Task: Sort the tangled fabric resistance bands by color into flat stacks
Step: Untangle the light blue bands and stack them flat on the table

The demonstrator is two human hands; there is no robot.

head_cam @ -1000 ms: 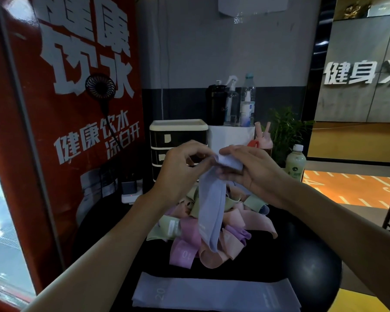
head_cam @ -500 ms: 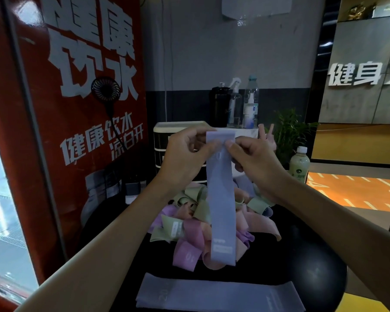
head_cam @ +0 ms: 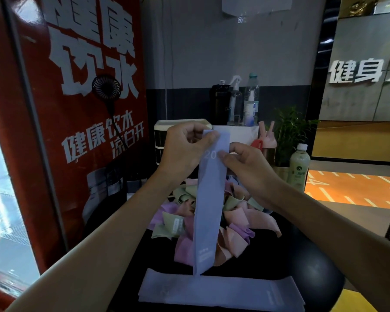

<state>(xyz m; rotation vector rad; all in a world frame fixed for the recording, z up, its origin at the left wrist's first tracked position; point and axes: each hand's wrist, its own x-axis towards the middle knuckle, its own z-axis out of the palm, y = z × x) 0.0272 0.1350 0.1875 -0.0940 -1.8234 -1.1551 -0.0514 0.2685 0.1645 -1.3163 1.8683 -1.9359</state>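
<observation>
A lavender-blue fabric band (head_cam: pixel 208 206) marked "20" hangs straight down in front of me. My left hand (head_cam: pixel 182 154) pinches its top left corner and my right hand (head_cam: pixel 245 167) pinches its right edge a little lower. Behind it on the dark table lies a tangled pile of pink, green and purple bands (head_cam: pixel 236 224). Nearer to me, a flat stack of lavender-blue bands (head_cam: pixel 234 293) lies crosswise, and the hanging band's lower end reaches its far edge.
A black exercise ball (head_cam: pixel 313 278) sits at the right of the table. Behind the pile stand a drawer box (head_cam: pixel 160 140), bottles (head_cam: pixel 250 102), a green drink bottle (head_cam: pixel 299 165) and a plant (head_cam: pixel 288 131). A red banner (head_cam: pixel 77 109) with a small fan fills the left.
The band came out of the pile, was lifted higher and now hangs fully unfolded with its "20" facing me. My right hand has slid slightly down its edge.
</observation>
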